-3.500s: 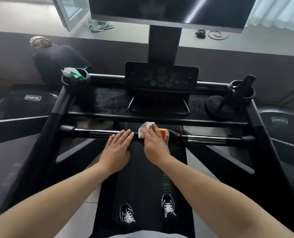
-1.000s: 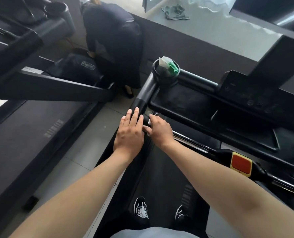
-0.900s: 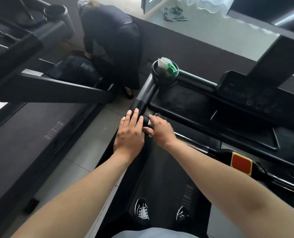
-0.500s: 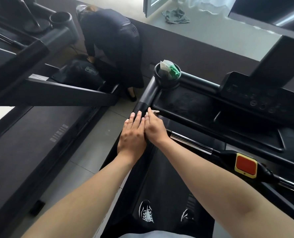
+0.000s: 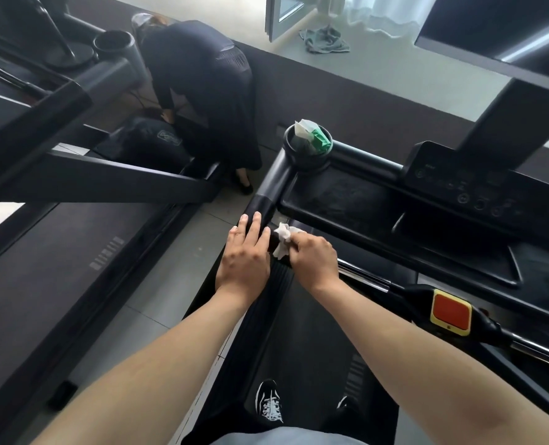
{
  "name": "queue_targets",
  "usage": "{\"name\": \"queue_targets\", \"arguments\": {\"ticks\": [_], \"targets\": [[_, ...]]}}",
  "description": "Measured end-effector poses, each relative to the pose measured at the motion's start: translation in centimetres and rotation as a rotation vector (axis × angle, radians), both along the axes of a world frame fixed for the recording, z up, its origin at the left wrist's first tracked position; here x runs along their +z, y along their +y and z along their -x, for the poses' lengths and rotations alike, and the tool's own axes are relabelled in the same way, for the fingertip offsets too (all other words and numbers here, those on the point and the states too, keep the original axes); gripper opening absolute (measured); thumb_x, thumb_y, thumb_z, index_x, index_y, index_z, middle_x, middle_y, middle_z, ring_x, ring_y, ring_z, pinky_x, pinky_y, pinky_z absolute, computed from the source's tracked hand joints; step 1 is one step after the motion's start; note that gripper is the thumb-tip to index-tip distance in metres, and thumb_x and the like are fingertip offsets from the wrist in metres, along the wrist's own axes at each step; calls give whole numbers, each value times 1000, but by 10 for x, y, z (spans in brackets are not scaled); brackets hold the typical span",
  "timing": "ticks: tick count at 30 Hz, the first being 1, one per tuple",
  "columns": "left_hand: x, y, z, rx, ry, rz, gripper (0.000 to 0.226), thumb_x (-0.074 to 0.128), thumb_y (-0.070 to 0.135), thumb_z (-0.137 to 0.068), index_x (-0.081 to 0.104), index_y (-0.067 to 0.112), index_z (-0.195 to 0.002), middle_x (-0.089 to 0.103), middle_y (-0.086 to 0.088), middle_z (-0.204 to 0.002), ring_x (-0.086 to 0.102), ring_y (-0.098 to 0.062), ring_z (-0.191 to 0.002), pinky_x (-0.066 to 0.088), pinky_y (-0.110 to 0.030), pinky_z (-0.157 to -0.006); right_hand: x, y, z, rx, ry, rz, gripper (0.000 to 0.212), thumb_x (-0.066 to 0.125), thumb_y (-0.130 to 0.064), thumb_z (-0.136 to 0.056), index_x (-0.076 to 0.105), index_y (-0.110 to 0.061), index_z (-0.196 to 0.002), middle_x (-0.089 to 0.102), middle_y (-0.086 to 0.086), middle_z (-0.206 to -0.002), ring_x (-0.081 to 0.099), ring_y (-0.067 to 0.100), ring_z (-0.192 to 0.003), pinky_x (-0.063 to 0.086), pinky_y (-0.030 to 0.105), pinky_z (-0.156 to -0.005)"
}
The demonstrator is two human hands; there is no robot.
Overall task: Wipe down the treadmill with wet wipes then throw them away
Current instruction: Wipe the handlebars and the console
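Note:
I stand on a black treadmill [image 5: 347, 200] and look down at its left handrail [image 5: 268, 194]. My left hand [image 5: 246, 255] lies flat on that rail with straight fingers. Right beside it, my right hand [image 5: 313, 260] grips a crumpled white wet wipe [image 5: 283, 240] and holds it against the spot where the rail meets the front crossbar [image 5: 363, 277]. A green and white wipe packet [image 5: 311, 138] stands in the left cup holder [image 5: 294, 155]. The red stop button [image 5: 450, 311] sits on the crossbar to the right.
A person in dark clothes [image 5: 202, 88] bends over by the neighbouring treadmill [image 5: 58, 239] on the left. The control panel [image 5: 475, 187] and screen post [image 5: 507, 123] rise at the right. A grey cloth [image 5: 324, 40] lies on the window ledge. My shoes [image 5: 268, 403] stand on the belt.
Since the oldest frame both hands slid left along the crossbar to the left rail. In the last half second my right hand drew back slightly, so the wipe shows.

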State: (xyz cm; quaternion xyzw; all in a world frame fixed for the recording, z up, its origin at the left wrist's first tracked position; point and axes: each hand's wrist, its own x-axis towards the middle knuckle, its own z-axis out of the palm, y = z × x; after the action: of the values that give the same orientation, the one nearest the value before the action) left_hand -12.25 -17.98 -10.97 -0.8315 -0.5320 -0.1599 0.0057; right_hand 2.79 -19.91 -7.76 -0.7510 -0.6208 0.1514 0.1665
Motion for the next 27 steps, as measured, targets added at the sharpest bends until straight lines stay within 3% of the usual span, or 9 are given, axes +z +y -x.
{"name": "queue_targets", "arguments": {"ticks": [2,5,8,10,13,18,21,25,27], "targets": [[-1,0,0,-12,19,7,50,70,5,-80,65,6,-129,50,-21,-150,48,-44,-137,42,-53,-109,2,10,10,-14,70,41,26,50,-24,-100,68,-19,-118,70,4,-116,63,30,-107,43,36,-76],[-3,0,1,-3,5,14,44,70,10,-84,65,5,-128,48,-18,-152,45,-42,-140,40,-53,-112,1,20,30,70,119,62,46,48,-23,-99,51,-22,-145,59,0,-142,55,22,-128,46,40,-100],[-2,-1,1,-18,-15,-7,37,66,12,-86,67,6,-122,52,-15,-149,43,-45,-140,38,-55,-112,1,16,25,74,90,45,43,47,-21,-100,54,-25,-142,59,-4,-142,55,19,-128,46,37,-100],[2,-4,1,-69,2,-13,39,56,14,-87,66,9,-125,56,-9,-146,40,-46,-142,34,-57,-115,5,7,15,64,36,35,38,45,-18,-101,61,-26,-134,64,-5,-133,59,21,-120,46,34,-88],[5,-10,0,-223,107,-5,48,45,23,-91,59,16,-136,54,-4,-149,41,-30,-145,25,-50,-121,7,-13,-7,10,-15,82,28,46,-15,-98,70,-22,-111,70,0,-111,63,26,-104,35,32,-70],[4,-15,-3,-350,132,65,59,31,32,-92,52,18,-146,53,-3,-150,46,-24,-141,27,-52,-119,14,-46,-43,-43,57,38,32,50,-16,-97,74,-29,-116,71,-3,-117,60,21,-112,48,33,-86],[11,-32,-33,-452,27,124,58,38,36,-93,52,13,-144,60,-2,-141,53,-26,-133,32,-50,-116,22,-65,-61,-122,222,-8,36,48,-13,-98,71,-26,-122,72,-1,-118,60,21,-113,51,39,-93],[39,-58,-110,-424,-363,513,40,44,44,-103,51,28,-139,66,6,-125,61,-14,-113,49,-38,-96,36,-97,-102,-242,411,3,31,52,-10,-93,64,-34,-78,66,-8,-82,60,14,-79,47,34,-69],[53,-73,-148,-411,-530,709,27,45,52,-104,57,38,-124,69,13,-112,67,-3,-100,54,-32,-86,45,-115,-127,-283,454,2,26,56,-7,-89,68,-29,-86,67,-5,-88,62,16,-84,53,38,-76]]}}
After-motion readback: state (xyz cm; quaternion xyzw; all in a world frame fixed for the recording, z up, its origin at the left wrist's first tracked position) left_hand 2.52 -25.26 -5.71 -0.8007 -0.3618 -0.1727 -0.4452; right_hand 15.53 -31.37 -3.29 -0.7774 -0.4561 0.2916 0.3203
